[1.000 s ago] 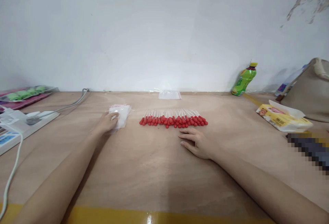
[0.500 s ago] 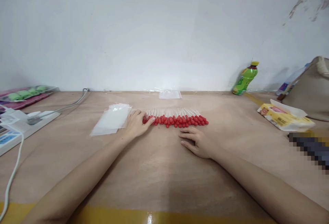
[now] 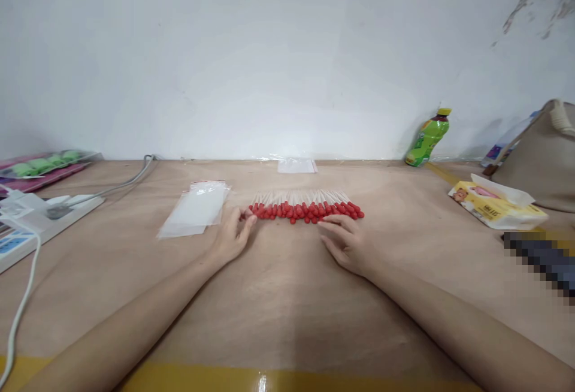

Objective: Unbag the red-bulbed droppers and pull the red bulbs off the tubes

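Note:
A row of thin pale picks with red bead-like heads (image 3: 309, 210) lies across the middle of the table, heads towards me and points towards the wall. At the row's left end is my left hand (image 3: 231, 239), its fingers bent and the thumb slightly apart, tips at the outermost red heads. Whether it touches them I cannot tell, and no pick shows in it. My right hand (image 3: 353, 245) rests in front of the row's right half, fingers loosely spread and holding nothing. Its upper fingertips come close to the red heads. Clear zip bags (image 3: 195, 209) lie left of my left hand.
Another clear bag (image 3: 296, 166) lies by the wall. On the left are a power strip (image 3: 85, 205) with cables and a tray of green items (image 3: 47, 163). A green bottle (image 3: 429, 139), a yellow tissue pack (image 3: 496, 205), a beige bag (image 3: 534, 152) and a dark pixelated object (image 3: 541, 260) stand or lie right.
My left hand has drawn back towards me and curled its fingers at the row's left end. My right hand has shifted slightly, its fingertips nearer the red heads.

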A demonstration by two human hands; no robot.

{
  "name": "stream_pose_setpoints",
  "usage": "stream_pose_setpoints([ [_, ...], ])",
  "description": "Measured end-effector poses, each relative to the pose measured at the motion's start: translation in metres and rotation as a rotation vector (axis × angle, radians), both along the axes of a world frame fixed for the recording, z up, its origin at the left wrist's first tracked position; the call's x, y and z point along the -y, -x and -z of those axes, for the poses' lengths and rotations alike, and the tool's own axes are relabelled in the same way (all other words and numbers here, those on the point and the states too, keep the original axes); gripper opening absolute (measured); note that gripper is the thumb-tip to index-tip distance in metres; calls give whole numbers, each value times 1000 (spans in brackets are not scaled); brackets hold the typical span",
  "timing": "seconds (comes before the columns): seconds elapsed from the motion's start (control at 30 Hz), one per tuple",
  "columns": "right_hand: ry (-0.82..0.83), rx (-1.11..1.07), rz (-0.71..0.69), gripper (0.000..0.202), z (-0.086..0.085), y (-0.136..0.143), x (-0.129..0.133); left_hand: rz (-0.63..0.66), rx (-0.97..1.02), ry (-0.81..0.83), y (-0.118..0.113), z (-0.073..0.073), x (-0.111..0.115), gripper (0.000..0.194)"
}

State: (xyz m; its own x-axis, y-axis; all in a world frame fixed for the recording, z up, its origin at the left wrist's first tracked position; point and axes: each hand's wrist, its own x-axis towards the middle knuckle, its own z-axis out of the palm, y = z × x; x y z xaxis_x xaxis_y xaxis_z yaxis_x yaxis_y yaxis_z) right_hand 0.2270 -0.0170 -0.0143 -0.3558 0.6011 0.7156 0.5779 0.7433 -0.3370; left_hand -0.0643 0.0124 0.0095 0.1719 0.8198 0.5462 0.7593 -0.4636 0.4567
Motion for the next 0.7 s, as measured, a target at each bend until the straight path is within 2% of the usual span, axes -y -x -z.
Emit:
stream_pose_setpoints([
  [0.1,-83,-45,57,40,0,3,1,184,-85,95,3,3,16,16],
  [0.27,-98,166,-59,43,-2,14,-1,350,-167,27,-9,3,20,13],
  [0.57,17,287,-5,23,-6,41,-17,382,-166,-10,-19,5,15,13],
  [0.7,-6,270,12,22,-8,44,-16,397,-173,-6,-26,5,13,35],
])
